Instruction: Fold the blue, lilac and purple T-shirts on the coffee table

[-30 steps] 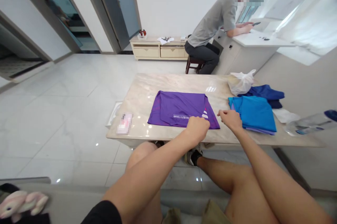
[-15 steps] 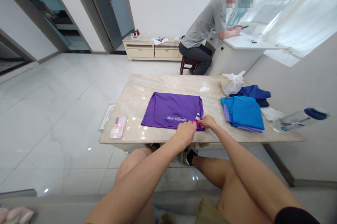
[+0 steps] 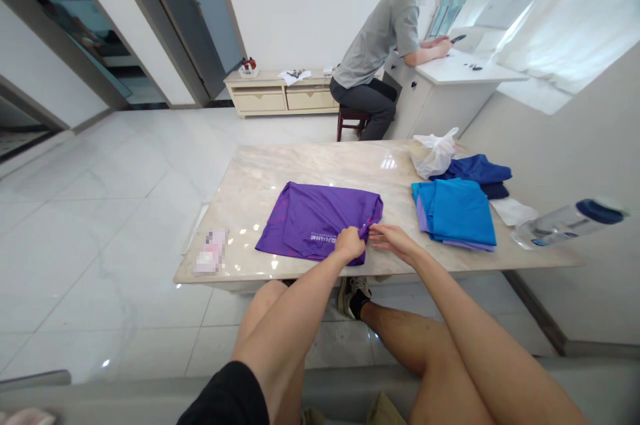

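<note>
A folded purple shirt (image 3: 320, 215) with white printed lettering lies on the marble-topped table (image 3: 280, 157). My left hand (image 3: 351, 243) is closed on its near right part, and the cloth bunches up under the fingers. Just to the right, my right hand (image 3: 394, 242) has its fingers stretched out, with the tips at the shirt's right edge. Whether those tips press on the cloth, I cannot tell. Part of the lettering is covered by my left hand.
Right of the shirt are folded blue clothes (image 3: 457, 212), a white plastic bag (image 3: 434, 155), dark blue cloth (image 3: 477, 168) and a clear bottle (image 3: 557, 225) with a blue lid. A pink-and-white packet (image 3: 211, 252) lies at the left. Beyond, a person (image 3: 375, 38) sits at a white desk.
My left hand has moved slightly left, bunching the shirt's near right corner inward. The fingers of my right hand have let go of the edge and straightened. The view has shifted slightly.
</note>
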Tool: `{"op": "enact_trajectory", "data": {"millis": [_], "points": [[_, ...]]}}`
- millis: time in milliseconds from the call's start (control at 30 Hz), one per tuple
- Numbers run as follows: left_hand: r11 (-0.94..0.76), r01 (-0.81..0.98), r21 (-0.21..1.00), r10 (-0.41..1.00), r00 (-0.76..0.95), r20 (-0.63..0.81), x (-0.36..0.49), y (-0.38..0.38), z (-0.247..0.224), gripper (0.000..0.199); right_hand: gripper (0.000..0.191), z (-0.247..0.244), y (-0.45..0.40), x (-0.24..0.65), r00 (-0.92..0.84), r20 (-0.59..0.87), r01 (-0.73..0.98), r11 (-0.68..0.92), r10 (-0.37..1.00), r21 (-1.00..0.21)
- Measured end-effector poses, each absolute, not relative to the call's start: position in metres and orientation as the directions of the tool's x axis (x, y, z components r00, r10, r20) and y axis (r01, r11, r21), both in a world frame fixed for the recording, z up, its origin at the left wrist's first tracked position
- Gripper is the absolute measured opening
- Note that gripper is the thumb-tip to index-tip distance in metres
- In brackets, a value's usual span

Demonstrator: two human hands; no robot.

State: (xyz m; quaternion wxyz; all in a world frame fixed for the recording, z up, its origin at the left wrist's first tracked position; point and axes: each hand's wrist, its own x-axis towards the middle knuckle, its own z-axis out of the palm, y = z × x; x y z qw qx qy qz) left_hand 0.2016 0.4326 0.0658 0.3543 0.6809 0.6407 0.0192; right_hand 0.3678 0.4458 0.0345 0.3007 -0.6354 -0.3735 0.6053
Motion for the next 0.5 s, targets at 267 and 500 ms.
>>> {"op": "enact_trajectory", "data": {"millis": [267, 500], "points": [[0.034, 0.732, 0.681, 0.805, 0.383, -0.452, 0.237, 0.402, 0.083, 0.027, 0.042, 0.036, 0.450, 0.390, 0.333, -0.522, 0.295, -0.612, 0.785, -0.733], [0.156, 0.665, 0.730, 0.831, 0.311, -0.461, 0.191, 0.384, 0.101, 0.022, 0.012, 0.071, 0.480, 0.361, 0.437, -0.200, 0.562, -0.440, 0.877, -0.700]]}}
